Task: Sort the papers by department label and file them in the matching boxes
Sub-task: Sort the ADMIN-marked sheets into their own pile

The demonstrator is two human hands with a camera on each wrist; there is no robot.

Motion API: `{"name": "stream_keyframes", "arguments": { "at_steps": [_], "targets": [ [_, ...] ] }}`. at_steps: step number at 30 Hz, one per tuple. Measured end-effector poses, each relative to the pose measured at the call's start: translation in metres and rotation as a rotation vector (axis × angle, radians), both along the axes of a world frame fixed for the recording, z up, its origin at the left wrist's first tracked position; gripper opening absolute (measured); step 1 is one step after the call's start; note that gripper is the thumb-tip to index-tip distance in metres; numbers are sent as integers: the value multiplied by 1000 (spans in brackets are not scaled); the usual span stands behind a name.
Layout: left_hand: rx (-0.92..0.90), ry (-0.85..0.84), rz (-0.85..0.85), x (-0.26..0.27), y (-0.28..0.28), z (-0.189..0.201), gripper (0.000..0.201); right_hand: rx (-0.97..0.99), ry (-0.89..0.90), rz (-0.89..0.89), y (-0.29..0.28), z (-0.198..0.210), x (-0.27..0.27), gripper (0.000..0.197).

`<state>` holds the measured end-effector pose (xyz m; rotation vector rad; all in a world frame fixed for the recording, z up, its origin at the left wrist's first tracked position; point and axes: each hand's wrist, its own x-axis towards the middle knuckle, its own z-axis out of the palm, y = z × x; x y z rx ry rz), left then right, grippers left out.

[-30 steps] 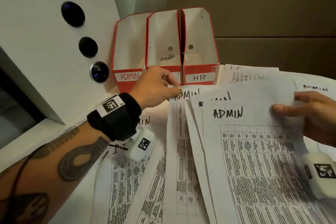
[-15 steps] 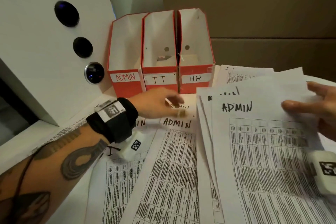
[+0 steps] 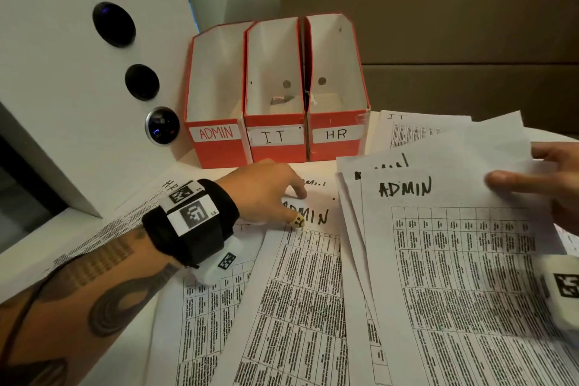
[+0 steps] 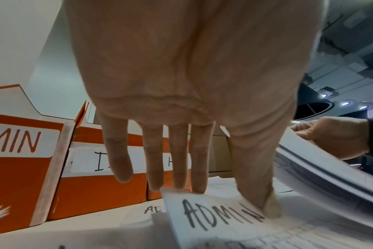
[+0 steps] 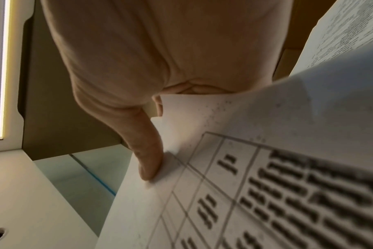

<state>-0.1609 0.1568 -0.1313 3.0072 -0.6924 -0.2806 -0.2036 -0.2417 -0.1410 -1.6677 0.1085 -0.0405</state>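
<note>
Three red file boxes stand in a row at the back: ADMIN (image 3: pixel 216 135), I.T (image 3: pixel 275 136) and HR (image 3: pixel 336 134). One ADMIN sheet (image 3: pixel 300 276) lies flat in front of them. My left hand (image 3: pixel 289 207) rests on its top edge with straight fingers, the thumb (image 4: pixel 268 208) pressing beside the word ADMIN (image 4: pixel 221 217). My right hand (image 3: pixel 520 177) grips a fanned stack of ADMIN sheets (image 3: pixel 454 260) at its right edge. Its thumb (image 5: pixel 149 161) lies on top and the other fingers are hidden under the stack.
More printed sheets cover the table: an I.T sheet (image 3: pixel 419 131) behind the held stack, an HR sheet (image 3: pixel 141 213) under my left forearm, and another (image 3: pixel 213 323) below the wrist. A white cabinet with round black knobs (image 3: pixel 62 72) stands at left, cardboard panels (image 3: pixel 438 41) behind.
The left hand brought the ADMIN sheet down from near the boxes and laid it flat on the table, fingers straightening. The right hand's stack shifted slightly right.
</note>
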Motion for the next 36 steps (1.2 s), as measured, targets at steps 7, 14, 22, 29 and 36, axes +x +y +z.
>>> {"name": "stream_keyframes", "arguments": {
  "at_steps": [7, 14, 22, 29, 36],
  "targets": [
    [-264, -52, 61, -4, -5, 15, 17, 143, -79, 154, -16, -7, -7, 34],
    [-660, -153, 163, -9, -8, 28, 24, 179, -129, 138, 6, -15, -3, 27],
    [-1009, -137, 197, -11, -9, 38, 23, 86, -65, 123, 32, -19, -4, 42],
    [-1085, -71, 159, -13, -6, 37, 26, -23, -172, 134, 36, -26, -5, 89],
    [-1128, 142, 164, -12, -2, 38, 22, -77, -286, 14, 40, -23, -10, 59]
  ]
}}
